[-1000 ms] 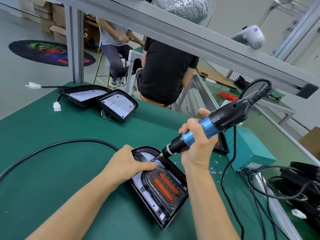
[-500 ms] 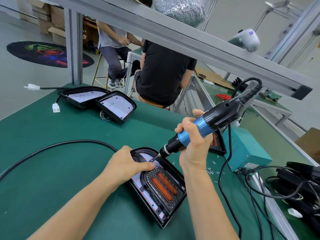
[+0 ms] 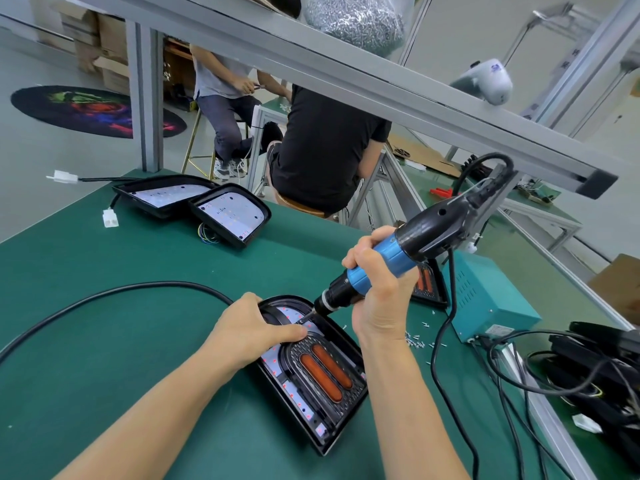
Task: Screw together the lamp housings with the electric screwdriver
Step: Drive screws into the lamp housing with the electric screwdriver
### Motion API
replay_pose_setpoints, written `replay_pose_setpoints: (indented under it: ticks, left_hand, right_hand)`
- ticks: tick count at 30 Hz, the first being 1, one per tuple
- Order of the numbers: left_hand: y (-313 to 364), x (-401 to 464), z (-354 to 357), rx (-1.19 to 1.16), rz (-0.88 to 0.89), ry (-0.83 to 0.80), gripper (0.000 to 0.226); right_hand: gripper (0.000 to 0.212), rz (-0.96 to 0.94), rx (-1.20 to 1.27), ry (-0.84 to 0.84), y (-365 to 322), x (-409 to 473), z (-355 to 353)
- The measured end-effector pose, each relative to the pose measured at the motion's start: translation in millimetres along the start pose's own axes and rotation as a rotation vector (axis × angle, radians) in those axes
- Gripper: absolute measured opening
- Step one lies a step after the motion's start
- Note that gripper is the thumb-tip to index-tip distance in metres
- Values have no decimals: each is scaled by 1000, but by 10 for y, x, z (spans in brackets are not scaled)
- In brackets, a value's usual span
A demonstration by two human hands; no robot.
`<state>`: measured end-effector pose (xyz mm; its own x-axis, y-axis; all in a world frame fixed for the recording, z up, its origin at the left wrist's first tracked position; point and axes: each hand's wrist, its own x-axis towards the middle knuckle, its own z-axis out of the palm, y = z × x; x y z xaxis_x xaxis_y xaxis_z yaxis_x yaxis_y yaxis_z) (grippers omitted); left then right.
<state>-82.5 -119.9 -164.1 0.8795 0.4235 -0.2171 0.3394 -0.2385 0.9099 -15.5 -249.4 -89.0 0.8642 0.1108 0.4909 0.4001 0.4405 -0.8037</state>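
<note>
Two hands worked one lamp housing (image 3: 311, 375) on the green bench (image 3: 104, 341). Left hand (image 3: 249, 330) lay over the housing's rounded far end, fingers bent across the rim and inner bezel, pressing it down; no full wrap round the part was visible. Right hand (image 3: 377, 299) had its fingers curled tight round the blue grip of the screwdriver (image 3: 391, 258), which slanted down toward the left fingertips. The bit tip met the housing just beyond those fingertips, at a screw point near the curved top. Against the frame a second earlier, the driver stood slightly lower and nearer the left fingers, the housing unmoved; this suggests the bit had seated and a screw was being driven. Loose screws (image 3: 415, 341) lay just right of the right wrist. Further housings (image 3: 194, 206) waited well beyond both hands, probably still to be fastened.
</note>
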Motion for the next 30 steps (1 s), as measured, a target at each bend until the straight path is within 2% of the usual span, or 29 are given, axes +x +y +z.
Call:
replay_pose_setpoints:
  ticks: [7, 14, 16, 21, 23, 27, 30]
  left_hand:
    - [20, -14, 17, 39, 3, 20, 61]
    - [59, -55, 9, 50, 9, 20, 71]
    - [44, -57, 15, 43, 18, 21, 66]
    - [6, -77, 30, 64, 53, 50, 56]
    - [10, -87, 52, 98, 90, 69, 55]
    - [-44, -100, 103, 194, 122, 108, 70]
    - [-97, -89, 130, 287, 128, 149, 69]
  right_hand:
    - [24, 15, -4, -53, -8, -76, 21]
    - [33, 26, 5, -71, -23, -105, 25]
    - [36, 27, 11, -51, -37, -91, 26]
    - [31, 29, 49, 24, -68, -102, -4]
    - [31, 12, 47, 102, -99, -114, -26]
    - [33, -61, 157, 336, -267, -46, -177]
    - [29, -122, 222, 389, -450, -6, -374]
